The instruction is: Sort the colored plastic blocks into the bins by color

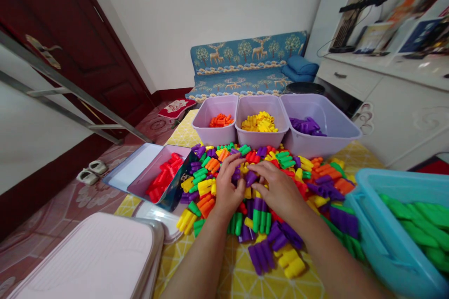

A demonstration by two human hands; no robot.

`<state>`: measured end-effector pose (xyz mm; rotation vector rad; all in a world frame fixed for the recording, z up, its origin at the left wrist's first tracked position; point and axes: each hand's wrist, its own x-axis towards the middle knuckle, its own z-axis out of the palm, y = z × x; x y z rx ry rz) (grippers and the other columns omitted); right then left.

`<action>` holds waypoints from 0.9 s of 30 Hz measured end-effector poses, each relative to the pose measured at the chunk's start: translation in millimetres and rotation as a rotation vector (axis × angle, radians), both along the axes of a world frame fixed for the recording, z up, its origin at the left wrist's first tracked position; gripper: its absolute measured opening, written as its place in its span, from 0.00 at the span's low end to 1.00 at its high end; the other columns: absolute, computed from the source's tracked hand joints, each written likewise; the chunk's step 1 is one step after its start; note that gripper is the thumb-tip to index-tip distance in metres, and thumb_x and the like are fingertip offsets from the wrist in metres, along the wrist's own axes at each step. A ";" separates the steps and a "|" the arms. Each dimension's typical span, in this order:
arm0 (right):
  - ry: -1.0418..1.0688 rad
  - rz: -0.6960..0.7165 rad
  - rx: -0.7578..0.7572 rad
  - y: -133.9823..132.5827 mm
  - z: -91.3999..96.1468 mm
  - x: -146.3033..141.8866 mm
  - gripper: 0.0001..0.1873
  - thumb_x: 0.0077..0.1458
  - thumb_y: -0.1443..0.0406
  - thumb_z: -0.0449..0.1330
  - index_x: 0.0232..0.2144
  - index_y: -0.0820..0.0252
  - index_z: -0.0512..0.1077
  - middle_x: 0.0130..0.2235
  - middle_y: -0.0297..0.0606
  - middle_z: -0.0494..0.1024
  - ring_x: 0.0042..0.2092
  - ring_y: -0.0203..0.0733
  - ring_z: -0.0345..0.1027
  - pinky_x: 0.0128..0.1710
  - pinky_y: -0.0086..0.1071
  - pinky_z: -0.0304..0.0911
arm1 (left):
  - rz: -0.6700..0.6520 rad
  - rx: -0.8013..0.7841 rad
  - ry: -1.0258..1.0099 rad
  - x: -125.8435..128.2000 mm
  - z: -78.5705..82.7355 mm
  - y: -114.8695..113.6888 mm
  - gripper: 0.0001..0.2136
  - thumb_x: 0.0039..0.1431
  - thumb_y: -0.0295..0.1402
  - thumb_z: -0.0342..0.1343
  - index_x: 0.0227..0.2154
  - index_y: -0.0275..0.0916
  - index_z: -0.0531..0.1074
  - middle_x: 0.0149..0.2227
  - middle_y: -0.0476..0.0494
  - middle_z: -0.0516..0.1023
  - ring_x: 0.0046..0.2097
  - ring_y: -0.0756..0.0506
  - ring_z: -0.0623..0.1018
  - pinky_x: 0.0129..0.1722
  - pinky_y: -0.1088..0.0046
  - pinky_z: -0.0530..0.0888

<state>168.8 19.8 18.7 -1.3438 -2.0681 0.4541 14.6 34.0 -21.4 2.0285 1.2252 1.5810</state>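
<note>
A heap of coloured plastic blocks [315, 180] in red, orange, yellow, green and purple covers the yellow tablecloth [242, 275]. My left hand [228, 186] rests on the heap with curled fingers touching purple pieces. My right hand [277, 187] lies beside it, its fingertips pinched on a purple block [250, 178] between both hands. Behind the heap stand three lilac bins: one with orange blocks [214, 121], one with yellow blocks [261, 121], one with purple blocks [317, 126].
A lilac tray of red blocks [163, 175] sits at the left on a blue lid. A blue bin of green blocks [407, 224] stands at the right. A pale pink lid [94, 257] lies front left. A sofa, a cabinet and a door surround the table.
</note>
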 end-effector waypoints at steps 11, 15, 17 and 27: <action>-0.321 0.151 -0.041 -29.1 13.2 11.5 0.20 0.36 0.75 0.66 0.33 0.47 0.76 0.38 0.32 0.73 0.35 0.40 0.70 0.30 0.30 0.57 | 0.058 -0.008 0.008 0.7 1.2 1.3 0.12 0.59 0.29 0.54 0.46 0.40 0.71 0.52 0.39 0.71 0.56 0.42 0.70 0.57 0.59 0.67; -0.209 0.093 -0.066 -16.1 8.0 8.0 0.08 0.41 0.72 0.64 0.24 0.53 0.73 0.28 0.30 0.73 0.29 0.37 0.68 0.27 0.29 0.54 | 0.009 -0.022 -0.009 -1.3 4.5 -2.0 0.13 0.62 0.35 0.51 0.47 0.40 0.72 0.54 0.38 0.70 0.57 0.41 0.69 0.57 0.57 0.66; -0.075 -0.010 -0.108 -6.8 5.9 9.5 0.04 0.45 0.68 0.63 0.24 0.54 0.72 0.25 0.28 0.74 0.25 0.36 0.66 0.25 0.28 0.54 | -0.026 -0.023 -0.010 -3.1 5.3 -3.7 0.13 0.64 0.38 0.48 0.45 0.41 0.74 0.55 0.39 0.69 0.57 0.40 0.68 0.57 0.57 0.66; 0.503 -0.274 0.028 4.6 -5.5 4.0 0.08 0.53 0.59 0.60 0.32 0.58 0.73 0.32 0.37 0.78 0.31 0.40 0.71 0.33 0.33 0.66 | -0.087 0.015 0.050 -1.7 6.3 -3.3 0.10 0.59 0.41 0.55 0.36 0.40 0.74 0.49 0.39 0.74 0.54 0.40 0.70 0.55 0.56 0.66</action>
